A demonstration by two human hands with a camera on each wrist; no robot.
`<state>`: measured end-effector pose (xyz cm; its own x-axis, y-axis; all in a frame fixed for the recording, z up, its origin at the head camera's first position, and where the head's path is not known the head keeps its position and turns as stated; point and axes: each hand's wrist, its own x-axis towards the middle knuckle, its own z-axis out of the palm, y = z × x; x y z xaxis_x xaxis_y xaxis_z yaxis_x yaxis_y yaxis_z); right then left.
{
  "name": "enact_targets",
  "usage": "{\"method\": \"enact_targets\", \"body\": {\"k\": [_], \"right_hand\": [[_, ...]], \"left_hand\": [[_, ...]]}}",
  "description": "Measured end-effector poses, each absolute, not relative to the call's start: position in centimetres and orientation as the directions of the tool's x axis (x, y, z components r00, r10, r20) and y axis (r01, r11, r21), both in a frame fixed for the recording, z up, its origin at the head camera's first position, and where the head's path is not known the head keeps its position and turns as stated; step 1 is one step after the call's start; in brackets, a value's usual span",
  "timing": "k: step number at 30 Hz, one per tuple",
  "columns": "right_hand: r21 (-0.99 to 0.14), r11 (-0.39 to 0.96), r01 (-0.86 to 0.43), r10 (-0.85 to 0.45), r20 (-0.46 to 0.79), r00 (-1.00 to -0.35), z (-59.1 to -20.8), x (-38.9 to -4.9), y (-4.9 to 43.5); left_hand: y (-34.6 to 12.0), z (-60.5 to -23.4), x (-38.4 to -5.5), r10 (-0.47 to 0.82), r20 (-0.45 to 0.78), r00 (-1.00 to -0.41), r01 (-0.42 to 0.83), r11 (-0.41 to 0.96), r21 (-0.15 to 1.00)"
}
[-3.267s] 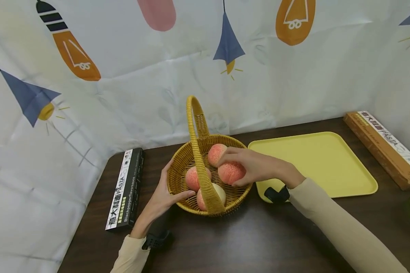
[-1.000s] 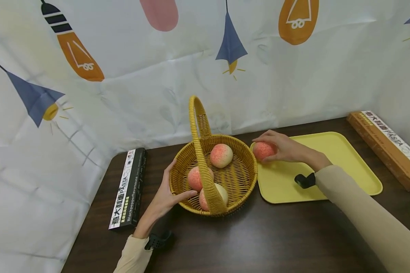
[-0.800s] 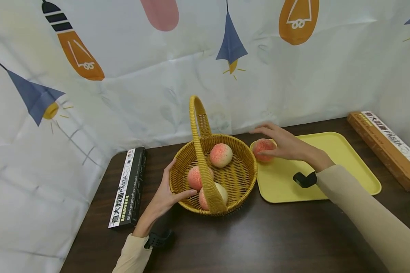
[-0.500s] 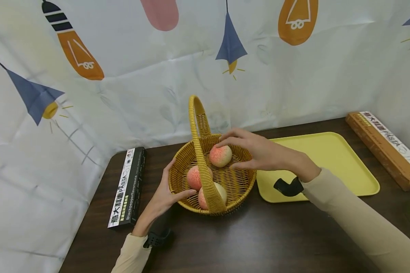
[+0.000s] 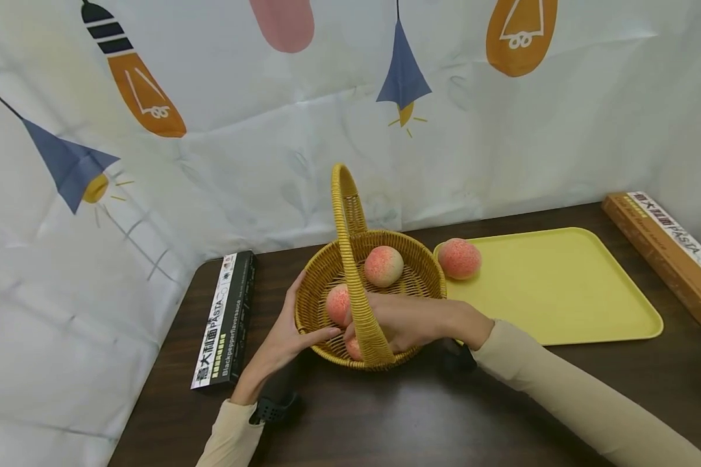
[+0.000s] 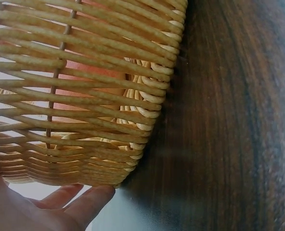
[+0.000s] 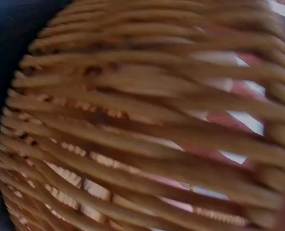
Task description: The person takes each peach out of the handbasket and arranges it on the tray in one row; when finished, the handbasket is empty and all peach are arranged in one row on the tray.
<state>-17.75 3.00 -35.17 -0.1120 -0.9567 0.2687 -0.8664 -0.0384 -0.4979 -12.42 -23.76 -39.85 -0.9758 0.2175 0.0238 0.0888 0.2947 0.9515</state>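
Note:
In the head view a yellow wicker basket [image 5: 426,256] with a tall handle stands on the table. My left hand [image 5: 286,334] holds its left side, thumb over the rim and fingers along the outer wall. My right hand [image 5: 400,319] reaches inside, its fingers curled round the nearest peach [image 5: 353,349], which the hand and handle partly cover. Two more peaches lie in the basket: one at the back [image 5: 383,266] and another, a redder peach [image 5: 336,305], at the left. A red peach [image 5: 459,259] rests on the yellow tray [image 5: 561,285]. The right wrist view shows mainly blurred wicker.
A black pasta box [image 5: 228,318] lies left of the basket. Beyond the tray, at the right, is an orange-brown pasta box [image 5: 666,259]. Behind the dark table [image 5: 397,415] hangs a white patterned cloth [image 5: 304,162]. Part of a green round object shows at the right edge.
My right hand set a peach on the tray's left end, let go, and moved back into the basket to the nearest peach. The left hand has stayed on the basket.

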Motion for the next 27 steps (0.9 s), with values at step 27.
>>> {"method": "enact_targets", "body": {"k": [27], "right_hand": [[-0.342, 0.095, -0.935, -0.953, 0.240, -0.184, -35.6, -18.6, 2.8]], "left_hand": [[-23.8, -39.7, -12.4, 0.219, 0.032, -0.975, 0.100, 0.307, 0.946]]}}
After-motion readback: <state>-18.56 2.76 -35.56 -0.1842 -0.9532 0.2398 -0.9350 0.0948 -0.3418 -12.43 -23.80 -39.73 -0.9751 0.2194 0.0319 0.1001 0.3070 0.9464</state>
